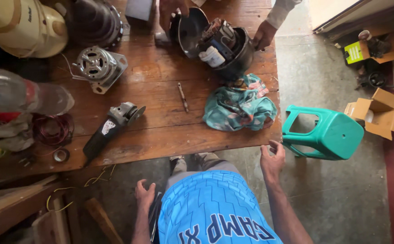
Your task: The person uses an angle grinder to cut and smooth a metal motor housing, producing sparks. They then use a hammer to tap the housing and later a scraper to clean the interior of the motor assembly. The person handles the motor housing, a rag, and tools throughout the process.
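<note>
The person's left hand (145, 195) hung below the near edge of the wooden table (160, 135), fingers loosely curled and holding nothing, just beside the hip of the blue shirt (212, 210). The right hand (273, 159) was open and empty, fingertips at the table's near right corner, touching or almost touching its edge; which one could not be settled. A green plastic stool (330, 133) lay tipped on its side on the floor just beside that corner.

On the table near the right hand sat a crumpled teal cloth (240, 106). A loose drill bit (182, 96) lay at mid-table, and an angle grinder (111, 129) rested toward the near left. A bare electric motor (98, 67) stood further back on the left.

At the far edge, another person's two hands (264, 35) gripped a dark opened motor housing (221, 45) with windings exposed.

Cardboard boxes (377, 113) lay on the floor at right.
</note>
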Motion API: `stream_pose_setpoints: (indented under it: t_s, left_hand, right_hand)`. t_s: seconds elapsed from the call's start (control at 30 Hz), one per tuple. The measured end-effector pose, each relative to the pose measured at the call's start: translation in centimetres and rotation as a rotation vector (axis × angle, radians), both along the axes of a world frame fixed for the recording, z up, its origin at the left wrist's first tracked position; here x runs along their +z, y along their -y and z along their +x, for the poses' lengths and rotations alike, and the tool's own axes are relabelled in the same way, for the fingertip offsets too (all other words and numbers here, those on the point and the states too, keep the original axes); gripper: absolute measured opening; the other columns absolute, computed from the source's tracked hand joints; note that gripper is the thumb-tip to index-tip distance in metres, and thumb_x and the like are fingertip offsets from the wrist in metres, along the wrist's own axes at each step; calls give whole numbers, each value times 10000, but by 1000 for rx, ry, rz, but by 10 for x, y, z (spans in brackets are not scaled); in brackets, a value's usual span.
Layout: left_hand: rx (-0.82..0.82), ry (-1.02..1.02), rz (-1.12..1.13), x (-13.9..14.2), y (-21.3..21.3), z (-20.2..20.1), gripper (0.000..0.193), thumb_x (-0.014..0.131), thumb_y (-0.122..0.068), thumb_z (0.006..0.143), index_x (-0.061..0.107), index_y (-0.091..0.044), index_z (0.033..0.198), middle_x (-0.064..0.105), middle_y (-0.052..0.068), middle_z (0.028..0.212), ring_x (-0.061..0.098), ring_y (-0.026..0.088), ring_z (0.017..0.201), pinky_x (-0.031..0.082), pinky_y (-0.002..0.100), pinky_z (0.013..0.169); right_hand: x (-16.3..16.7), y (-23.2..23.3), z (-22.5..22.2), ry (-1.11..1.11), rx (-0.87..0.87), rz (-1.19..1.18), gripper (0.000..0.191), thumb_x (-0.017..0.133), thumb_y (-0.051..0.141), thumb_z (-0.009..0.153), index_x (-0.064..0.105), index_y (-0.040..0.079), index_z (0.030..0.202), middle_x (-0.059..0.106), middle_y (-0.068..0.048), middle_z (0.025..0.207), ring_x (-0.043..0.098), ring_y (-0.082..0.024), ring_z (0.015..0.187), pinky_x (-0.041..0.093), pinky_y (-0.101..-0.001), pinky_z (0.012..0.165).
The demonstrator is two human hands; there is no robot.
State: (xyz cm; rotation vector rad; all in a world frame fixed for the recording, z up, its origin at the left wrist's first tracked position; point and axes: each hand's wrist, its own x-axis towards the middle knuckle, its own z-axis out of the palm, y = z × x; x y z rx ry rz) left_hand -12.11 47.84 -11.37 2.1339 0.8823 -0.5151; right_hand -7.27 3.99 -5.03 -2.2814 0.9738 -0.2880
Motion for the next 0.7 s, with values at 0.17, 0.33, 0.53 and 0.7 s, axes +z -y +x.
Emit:
stream_pose_setpoints:
  t_s: [0.17,0.33,0.53,0.7]
  left_hand:
    - [26,-3,-12,-3,-5,-2,618,790,-315,793,589,-70,1325,595,226,1332,555,379,1252,461,468,1056]
    - [29,-30,-11,-4,-10,-7,633,790,-313,785,584,-72,1333,607,212,1334,560,353,1273,455,457,1085]
    - [71,-39,-58,-5,-14,-9,610,781,-287,798,580,-65,1329,590,207,1344,570,344,1256,465,458,1057]
    - [-10,141,-175,-8,-10,3,547,794,-265,830,616,-33,1293,674,196,1261,651,302,1178,515,424,1000]
  right_hand:
    - [-3,2,-23,-49,24,-60,372,754,146,852,671,42,1200,672,-160,1169,664,-292,1063,528,-420,942]
    - [-5,0,-45,-148,-18,-112,397,764,165,824,672,55,1194,675,-163,1164,668,-299,1057,528,-429,935]
    - [-4,-7,-63,-243,-85,-97,406,757,203,821,676,60,1192,673,-164,1173,668,-307,1045,528,-438,929]
    - [2,-12,-64,-179,-110,-80,407,748,216,814,671,49,1177,679,-160,1150,673,-300,1030,525,-430,934]
